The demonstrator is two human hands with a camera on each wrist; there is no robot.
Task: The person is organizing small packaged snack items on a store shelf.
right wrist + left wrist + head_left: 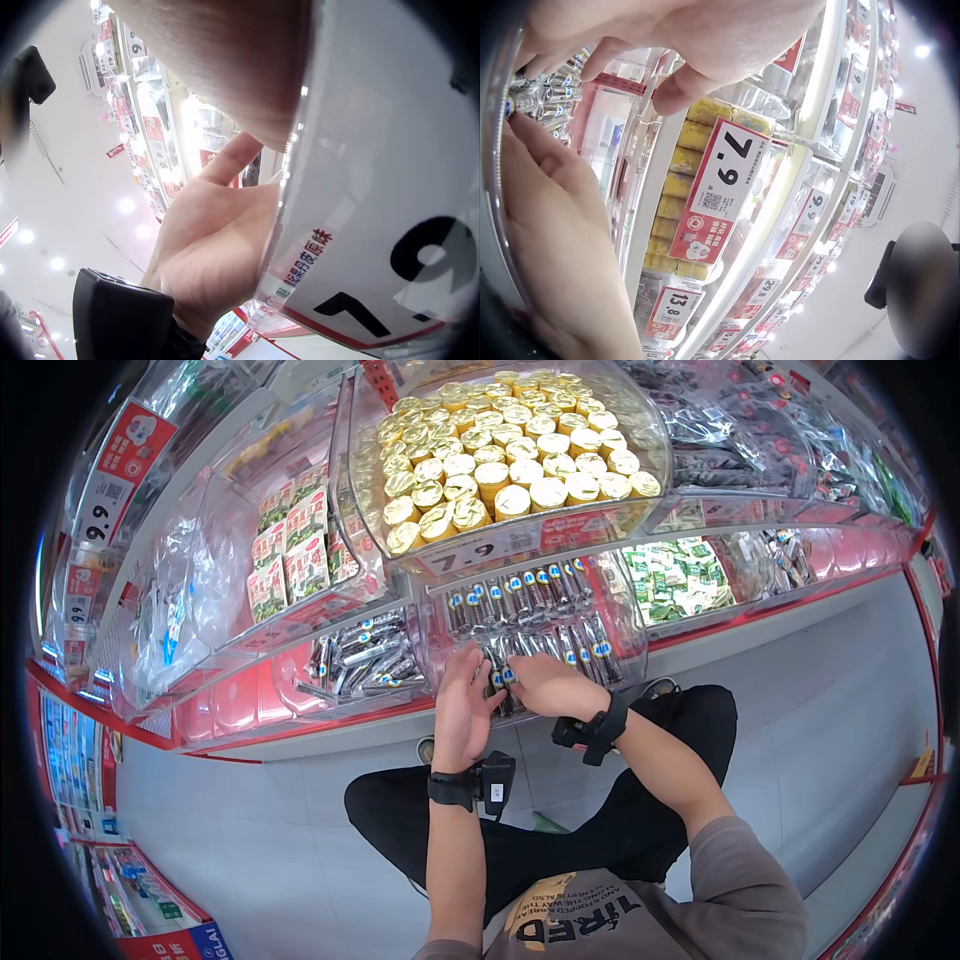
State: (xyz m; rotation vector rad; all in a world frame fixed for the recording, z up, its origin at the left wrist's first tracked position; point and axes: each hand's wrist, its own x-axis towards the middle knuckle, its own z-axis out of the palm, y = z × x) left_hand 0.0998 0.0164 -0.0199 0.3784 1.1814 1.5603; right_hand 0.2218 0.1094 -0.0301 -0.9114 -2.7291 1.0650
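Both hands are over a clear bin [628, 645] of wrapped dark snack sticks [520, 595] with blue-and-yellow labels, standing in rows. My left hand [463, 710] is at the bin's front left, fingers fairly straight and thumb apart; in the left wrist view the same left hand [690, 37] spans the top. Beside it, my right hand [560, 685] reaches down among the front sticks, its fingertips right at them. The right hand [562, 202] also shows in the left wrist view, near the wrapped sticks [555, 94]. I cannot tell whether its fingers grip one.
Above is a bin of gold-topped rolls [520, 465] with a price label [480, 555] on its front. More loose sticks [365, 655] lie in the bin to the left, and green-and-white packets [680, 580] to the right. Crossed legs in black trousers [570, 830] are close to the shelf.
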